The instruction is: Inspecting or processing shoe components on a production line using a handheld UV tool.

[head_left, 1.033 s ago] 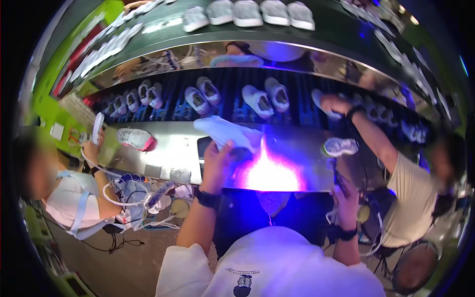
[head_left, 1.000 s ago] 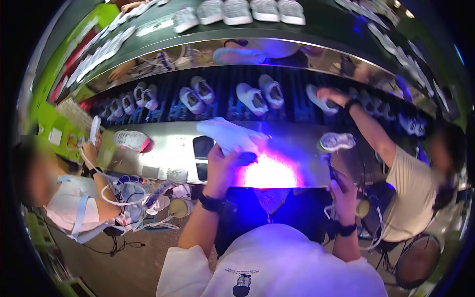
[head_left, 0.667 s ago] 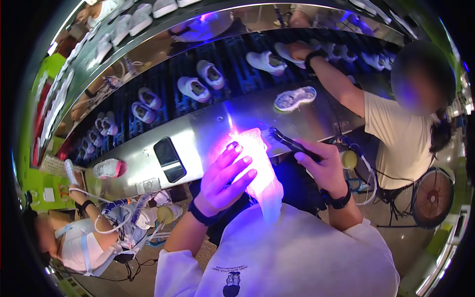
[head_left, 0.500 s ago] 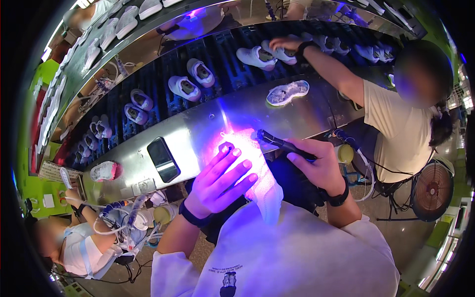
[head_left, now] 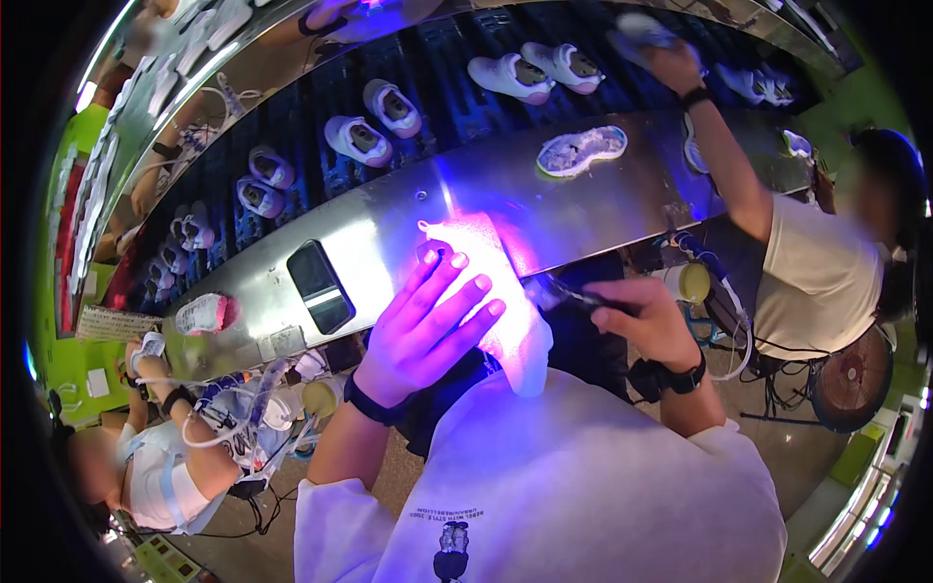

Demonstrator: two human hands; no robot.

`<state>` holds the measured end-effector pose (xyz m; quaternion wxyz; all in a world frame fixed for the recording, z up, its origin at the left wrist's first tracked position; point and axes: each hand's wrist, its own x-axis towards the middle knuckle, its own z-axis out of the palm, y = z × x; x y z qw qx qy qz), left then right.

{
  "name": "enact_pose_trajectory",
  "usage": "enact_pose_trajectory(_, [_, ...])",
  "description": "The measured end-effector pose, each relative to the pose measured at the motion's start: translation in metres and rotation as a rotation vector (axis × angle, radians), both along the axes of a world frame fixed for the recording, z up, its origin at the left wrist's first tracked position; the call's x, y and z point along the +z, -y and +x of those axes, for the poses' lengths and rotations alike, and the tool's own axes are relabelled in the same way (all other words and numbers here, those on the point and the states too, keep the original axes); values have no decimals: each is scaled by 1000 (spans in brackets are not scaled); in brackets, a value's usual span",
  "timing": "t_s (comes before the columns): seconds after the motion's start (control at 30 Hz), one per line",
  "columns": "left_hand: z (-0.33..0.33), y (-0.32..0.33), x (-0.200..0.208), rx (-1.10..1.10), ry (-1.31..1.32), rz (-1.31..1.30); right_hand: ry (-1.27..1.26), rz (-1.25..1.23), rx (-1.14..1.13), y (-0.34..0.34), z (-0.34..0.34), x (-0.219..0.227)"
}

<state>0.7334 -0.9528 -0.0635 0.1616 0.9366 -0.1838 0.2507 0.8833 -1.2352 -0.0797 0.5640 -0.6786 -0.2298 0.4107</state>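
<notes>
A pale shoe (head_left: 510, 316), washed out by bright pink and violet light, rests at the near edge of the metal bench, its lower end towards my shirt. My left hand (head_left: 428, 325) grips it from the left, fingers stretched along its side and the thumb out of sight. A slim black flashlight (head_left: 566, 290), smeared by motion, is held in my closed right hand (head_left: 643, 325) just right of the shoe. Its front end points at the shoe's edge. Glare hides the shoe's surface detail.
A dark phone (head_left: 321, 287) lies on the metal bench (head_left: 389, 228), with a shoe sole (head_left: 581, 151) farther right and another sole (head_left: 206, 314) left. Pairs of shoes (head_left: 360, 141) stand on the roller conveyor (head_left: 437, 107) behind. Co-workers sit at both sides; a fan (head_left: 852, 384) stands right.
My right hand has lowered slightly and the flashlight has tilted. The shoe's lower end has shifted upward. The right co-worker's hand has moved right along the conveyor and now holds a shoe.
</notes>
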Motion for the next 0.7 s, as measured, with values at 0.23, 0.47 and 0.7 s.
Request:
enact_pose_trajectory(0.23, [12, 4, -19, 180, -38, -119, -36, 30, -14, -7, 10, -6])
enact_pose_trajectory(0.47, [19, 12, -29, 283, -70, -172, 52, 36, -64, -4, 11, -21])
enact_pose_trajectory(0.7, [15, 18, -29, 276, -71, -167, 109, 47, -44, -11, 16, -14])
